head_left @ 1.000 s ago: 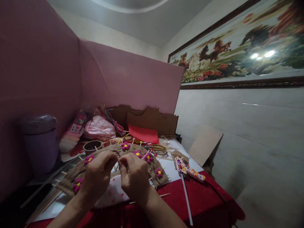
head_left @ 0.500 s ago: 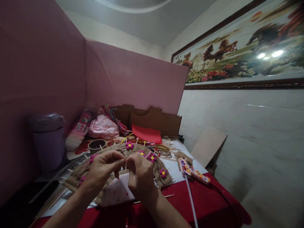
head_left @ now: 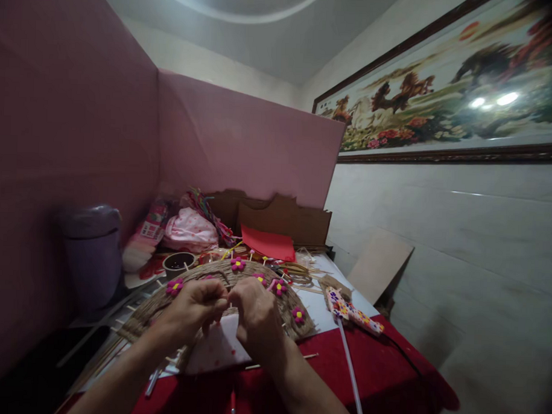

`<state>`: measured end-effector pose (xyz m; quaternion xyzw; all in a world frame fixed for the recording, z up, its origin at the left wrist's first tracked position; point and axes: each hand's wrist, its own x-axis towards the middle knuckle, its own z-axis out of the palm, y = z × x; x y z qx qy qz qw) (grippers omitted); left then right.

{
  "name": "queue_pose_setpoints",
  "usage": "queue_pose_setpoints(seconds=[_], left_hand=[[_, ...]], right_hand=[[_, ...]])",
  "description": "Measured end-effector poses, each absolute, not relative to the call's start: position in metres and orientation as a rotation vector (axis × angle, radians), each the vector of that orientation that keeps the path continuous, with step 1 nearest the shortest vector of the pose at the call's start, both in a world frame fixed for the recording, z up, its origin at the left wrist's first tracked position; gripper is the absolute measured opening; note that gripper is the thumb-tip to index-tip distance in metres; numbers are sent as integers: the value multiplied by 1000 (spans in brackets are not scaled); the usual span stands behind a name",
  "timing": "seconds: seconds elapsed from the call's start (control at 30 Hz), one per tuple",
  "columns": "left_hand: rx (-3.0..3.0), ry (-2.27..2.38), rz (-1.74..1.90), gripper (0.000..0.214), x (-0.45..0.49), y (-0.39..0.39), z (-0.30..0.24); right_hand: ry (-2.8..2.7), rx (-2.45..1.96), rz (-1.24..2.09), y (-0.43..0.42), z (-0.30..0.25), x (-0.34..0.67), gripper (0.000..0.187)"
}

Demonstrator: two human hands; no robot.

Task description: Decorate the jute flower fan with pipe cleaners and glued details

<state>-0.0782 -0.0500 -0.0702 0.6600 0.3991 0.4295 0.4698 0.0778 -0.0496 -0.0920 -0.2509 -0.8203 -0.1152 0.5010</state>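
My left hand point(head_left: 202, 304) and my right hand point(head_left: 256, 312) meet fingertip to fingertip over a half-round piece woven of brown twine point(head_left: 219, 271). Both are closed in a pinch; whatever lies between the fingers is too small or hidden to name. Magenta flowers with yellow centres, one near the top point(head_left: 238, 264) and another at the right point(head_left: 298, 315), sit on the weave. Pale stick ends poke out around its curved edge. White fabric with red dots point(head_left: 214, 350) fills the lower middle, partly behind my hands.
To the right lies a flower-patterned glue gun point(head_left: 354, 314) with a cord and a clear stick point(head_left: 349, 369). Behind are a dark cup point(head_left: 178, 262), red sheets point(head_left: 268, 243) and torn cardboard point(head_left: 302, 223). A purple bin point(head_left: 90, 267) stands left. A red pen point(head_left: 233, 403) lies in front.
My left hand has shifted slightly, uncovering a magenta flower on the left of the weave. Both hands stay pinched together. The whole view has moved slightly.
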Motion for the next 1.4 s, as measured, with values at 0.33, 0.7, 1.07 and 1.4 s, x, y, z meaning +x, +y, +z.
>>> queue_pose_setpoints(seconds=[0.33,0.7,1.07,1.4], left_hand=[[1851,1056,1304,16,-71,-53,-71],[2879,1024,1635,13,-69,-58,-79],[3038,1269,1608,16,-70,-56,-81],[2838,1240,1666,18,-66,-58,-80]], right_hand=[[-1878,-744,-347,-57,-86,79,14],[-1749,-802,-320,-57,-93,76,14],[-1878,-949,-453,-54,-90,77,17],[-1889,-953,-513,-54,-91,75,15]])
